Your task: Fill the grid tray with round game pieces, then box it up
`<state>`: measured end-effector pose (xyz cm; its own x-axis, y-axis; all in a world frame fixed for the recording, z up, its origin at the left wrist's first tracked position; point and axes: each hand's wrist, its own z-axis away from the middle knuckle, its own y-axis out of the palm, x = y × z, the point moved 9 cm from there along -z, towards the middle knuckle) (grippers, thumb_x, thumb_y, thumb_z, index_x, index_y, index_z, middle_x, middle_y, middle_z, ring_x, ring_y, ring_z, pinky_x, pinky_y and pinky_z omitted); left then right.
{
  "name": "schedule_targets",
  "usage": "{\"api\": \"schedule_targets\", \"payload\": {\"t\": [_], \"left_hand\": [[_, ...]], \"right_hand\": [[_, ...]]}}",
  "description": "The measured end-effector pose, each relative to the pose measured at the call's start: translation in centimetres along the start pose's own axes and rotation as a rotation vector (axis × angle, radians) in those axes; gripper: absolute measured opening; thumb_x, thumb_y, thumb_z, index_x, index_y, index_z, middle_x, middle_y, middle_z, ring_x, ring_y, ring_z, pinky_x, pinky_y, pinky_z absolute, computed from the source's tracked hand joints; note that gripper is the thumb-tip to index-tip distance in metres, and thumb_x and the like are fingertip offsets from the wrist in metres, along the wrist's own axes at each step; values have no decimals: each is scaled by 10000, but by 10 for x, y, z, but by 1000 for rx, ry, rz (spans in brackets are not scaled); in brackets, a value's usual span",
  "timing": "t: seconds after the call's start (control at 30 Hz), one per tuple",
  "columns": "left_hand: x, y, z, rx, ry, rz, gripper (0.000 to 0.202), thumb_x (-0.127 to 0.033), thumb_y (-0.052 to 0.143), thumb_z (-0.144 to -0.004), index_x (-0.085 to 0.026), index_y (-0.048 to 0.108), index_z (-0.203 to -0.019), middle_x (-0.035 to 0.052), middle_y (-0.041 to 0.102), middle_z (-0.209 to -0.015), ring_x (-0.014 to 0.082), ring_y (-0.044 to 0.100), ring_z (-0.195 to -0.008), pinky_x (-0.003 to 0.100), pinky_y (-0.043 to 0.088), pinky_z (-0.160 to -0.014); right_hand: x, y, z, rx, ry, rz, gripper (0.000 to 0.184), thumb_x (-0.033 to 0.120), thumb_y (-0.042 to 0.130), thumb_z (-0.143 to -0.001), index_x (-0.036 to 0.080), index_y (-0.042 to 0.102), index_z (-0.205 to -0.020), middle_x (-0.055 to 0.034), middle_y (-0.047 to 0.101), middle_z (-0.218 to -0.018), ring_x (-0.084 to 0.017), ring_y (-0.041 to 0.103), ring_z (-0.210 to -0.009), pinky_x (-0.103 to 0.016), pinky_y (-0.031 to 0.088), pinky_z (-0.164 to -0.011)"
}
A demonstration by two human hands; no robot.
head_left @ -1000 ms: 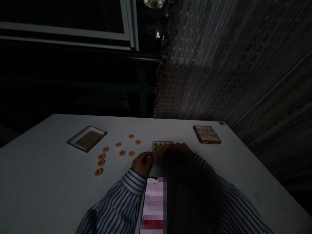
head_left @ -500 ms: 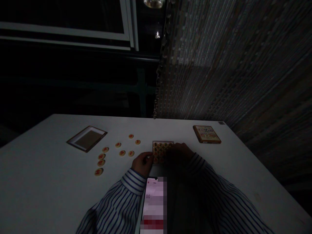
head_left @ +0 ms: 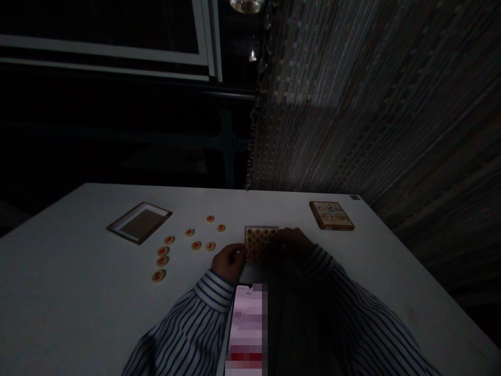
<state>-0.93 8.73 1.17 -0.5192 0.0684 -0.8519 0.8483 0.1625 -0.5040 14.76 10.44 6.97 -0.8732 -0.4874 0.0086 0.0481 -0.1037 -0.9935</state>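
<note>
The right hand (head_left: 294, 241) has shifted slightly rightward at the piece tray (head_left: 258, 227). Its striped cuff (head_left: 319, 261) has moved with it.

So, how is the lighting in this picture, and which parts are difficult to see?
In the head view, dim overall, while the phone screen glows, partly pixelated; same view, deep shadow under the right hand hides the near right corner of the tray; marks on the loose pieces look soft.

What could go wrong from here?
The left hand, at the pale-rimmed rectangular tray, might jog it, unseating round cream discs inside. The blue-and-white striped left sleeve could brush the loose round cream discs with red characters. Dim light around the right hand might hide a misplaced disc.
</note>
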Motion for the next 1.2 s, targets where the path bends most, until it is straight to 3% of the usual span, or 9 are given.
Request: {"api": "schedule_targets", "payload": {"t": [0.13,0.3,0.47,0.57,0.73,1.0,1.2], "left_hand": [[2,1,0,-2,-14,24,270,-353,485,-663,-164,622,-799,30,618,-651,140,558,-606,262,451,-607],[-2,-2,4,-5,0,-10,292,-361,477,-668,-168,620,-834,27,619,-647,142,562,-606,261,450,-605],[-11,-3,10,28,48,-128,342,-370,477,-669,-175,599,-922,26,620,-668,140,558,-589,261,450,-585],[-14,-1,13,62,79,-167,376,-364,494,-657,-167,579,-966,31,618,-688,136,552,-574,256,449,-573],[-18,4,14,117,139,-226,388,-312,518,-641,-173,554,-1002,26,614,-698,139,550,-604,255,448,-593],[-21,10,13,163,207,-306,451,-200,549,-608,-166,506,-1055,54,611,-893,166,558,-723,295,441,-705],[-19,14,12,187,235,-318,469,-156,554,-609,-138,482,-1072,77,584,-994,200,531,-894,331,411,-794]], "right_hand": [[-8,-5,11,-92,20,-66,245,334,419,-762,204,594,-874,-62,618,-843,-168,544,-795,-270,376,-670],[-25,6,28,-185,69,-212,296,318,442,-752,206,545,-1005,-51,605,-887,-149,543,-783,-269,390,-683],[-31,25,44,-146,175,-363,427,385,448,-730,152,498,-1085,-71,614,-892,-161,564,-758,-269,422,-669],[-25,31,49,-109,230,-448,439,419,403,-752,173,476,-1108,-62,627,-866,-162,575,-753,-262,431,-649],[-10,31,49,-53,201,-528,458,364,446,-734,175,425,-1151,-56,631,-883,-160,582,-781,-251,434,-670],[-3,20,46,-174,174,-569,360,326,432,-747,233,463,-1093,-29,587,-1017,-172,550,-899,-259,431,-732],[-3,24,44,-223,152,-581,361,296,393,-772,205,453,-1116,-48,569,-1047,-182,529,-936,-287,413,-779]]}}
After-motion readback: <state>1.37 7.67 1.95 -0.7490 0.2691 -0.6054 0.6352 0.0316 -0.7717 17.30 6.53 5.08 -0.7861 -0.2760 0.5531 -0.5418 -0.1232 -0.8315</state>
